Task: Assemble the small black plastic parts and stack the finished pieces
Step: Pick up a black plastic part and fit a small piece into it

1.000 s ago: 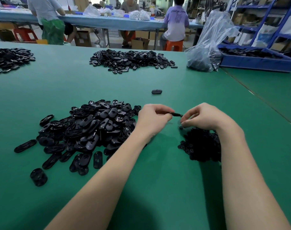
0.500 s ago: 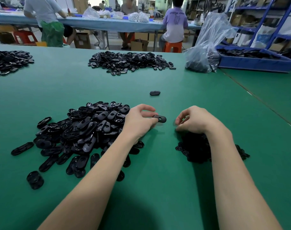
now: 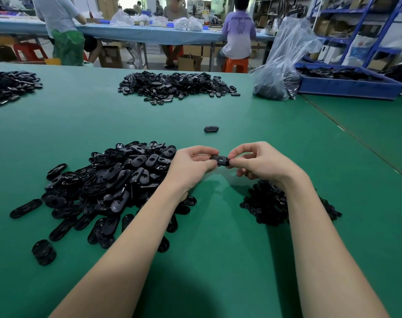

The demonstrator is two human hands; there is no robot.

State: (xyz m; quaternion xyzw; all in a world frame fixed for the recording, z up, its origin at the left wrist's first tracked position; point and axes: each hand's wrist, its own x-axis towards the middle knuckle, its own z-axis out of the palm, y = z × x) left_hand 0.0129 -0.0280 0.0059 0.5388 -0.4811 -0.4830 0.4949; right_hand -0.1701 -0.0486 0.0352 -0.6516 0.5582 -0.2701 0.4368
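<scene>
A small black oval plastic part is held just above the green table between both hands. My left hand pinches its left end. My right hand pinches its right end with thumb and fingertips. A big heap of black oval shells lies to the left of my left hand. A smaller heap of tiny black pieces lies under my right wrist, partly hidden by the forearm. One single black part rests alone beyond the hands.
Two further piles of black parts lie at the far middle and far left. A clear plastic bag and a blue tray stand at the far right. People work at a blue table behind.
Half a second ago my left hand alone held the part, near the big heap, with my right hand over the small heap. Both hands have come together and now grip the part.
</scene>
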